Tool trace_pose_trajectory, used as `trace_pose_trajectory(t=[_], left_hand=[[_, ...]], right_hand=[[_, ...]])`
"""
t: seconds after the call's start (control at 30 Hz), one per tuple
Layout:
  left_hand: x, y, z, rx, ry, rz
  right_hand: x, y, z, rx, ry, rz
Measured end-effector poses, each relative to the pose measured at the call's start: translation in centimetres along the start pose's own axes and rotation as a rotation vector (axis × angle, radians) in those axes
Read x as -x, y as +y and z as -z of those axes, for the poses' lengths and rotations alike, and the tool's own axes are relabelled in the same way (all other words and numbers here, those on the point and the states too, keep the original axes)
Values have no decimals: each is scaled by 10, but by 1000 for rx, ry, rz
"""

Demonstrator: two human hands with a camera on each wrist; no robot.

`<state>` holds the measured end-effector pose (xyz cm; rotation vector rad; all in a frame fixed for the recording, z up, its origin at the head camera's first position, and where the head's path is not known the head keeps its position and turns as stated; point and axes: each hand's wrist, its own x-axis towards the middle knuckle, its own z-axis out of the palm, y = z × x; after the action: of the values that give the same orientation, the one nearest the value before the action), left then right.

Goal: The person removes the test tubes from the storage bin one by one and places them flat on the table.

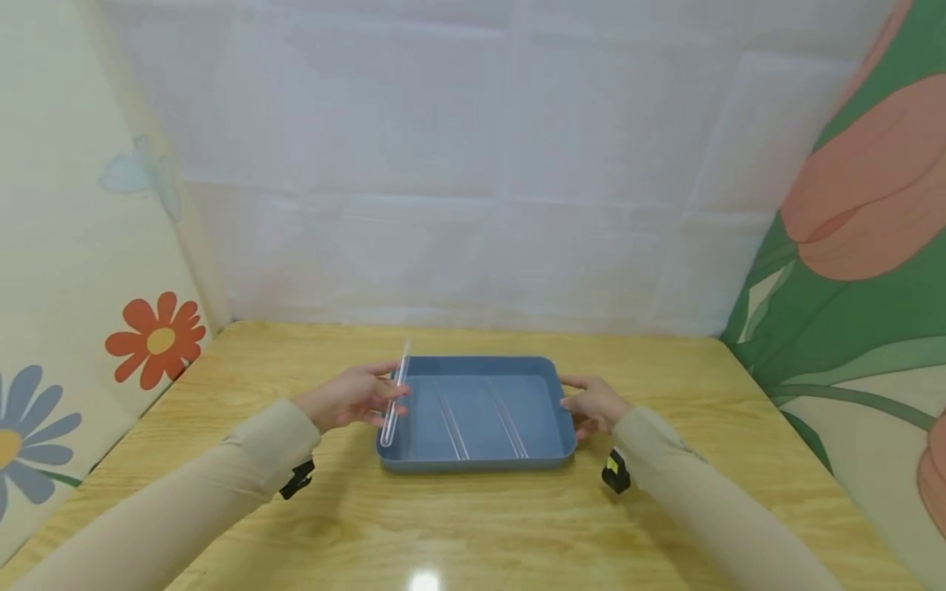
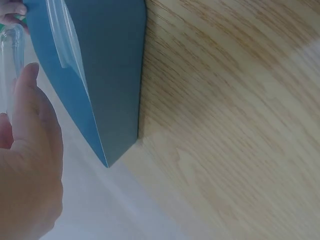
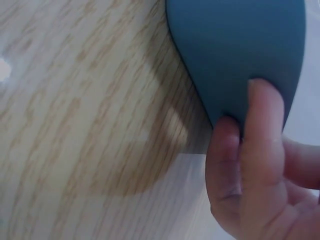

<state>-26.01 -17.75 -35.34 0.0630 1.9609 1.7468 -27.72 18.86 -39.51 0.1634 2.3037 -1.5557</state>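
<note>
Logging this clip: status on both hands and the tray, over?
Left hand pinches clear tube over blue tray's left rim. Right hand steadies tray's right edge. Two more tubes lie inside. Nothing in the way.

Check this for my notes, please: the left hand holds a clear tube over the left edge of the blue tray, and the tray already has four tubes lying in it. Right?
Not quite. The head view shows two clear tubes lying in the blue tray, not four. The rest stands: the left hand holds a clear tube over the tray's left edge.
</note>
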Motion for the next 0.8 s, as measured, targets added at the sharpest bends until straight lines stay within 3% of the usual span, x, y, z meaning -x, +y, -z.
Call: trace_pose_trajectory(t=[0.6, 0.8], left_hand=[[12, -6, 20, -30, 20, 10], [16, -10, 29, -42, 13, 18]], right_hand=[[2, -2, 0, 17, 7, 0], [8, -6, 2, 4, -27, 10]])
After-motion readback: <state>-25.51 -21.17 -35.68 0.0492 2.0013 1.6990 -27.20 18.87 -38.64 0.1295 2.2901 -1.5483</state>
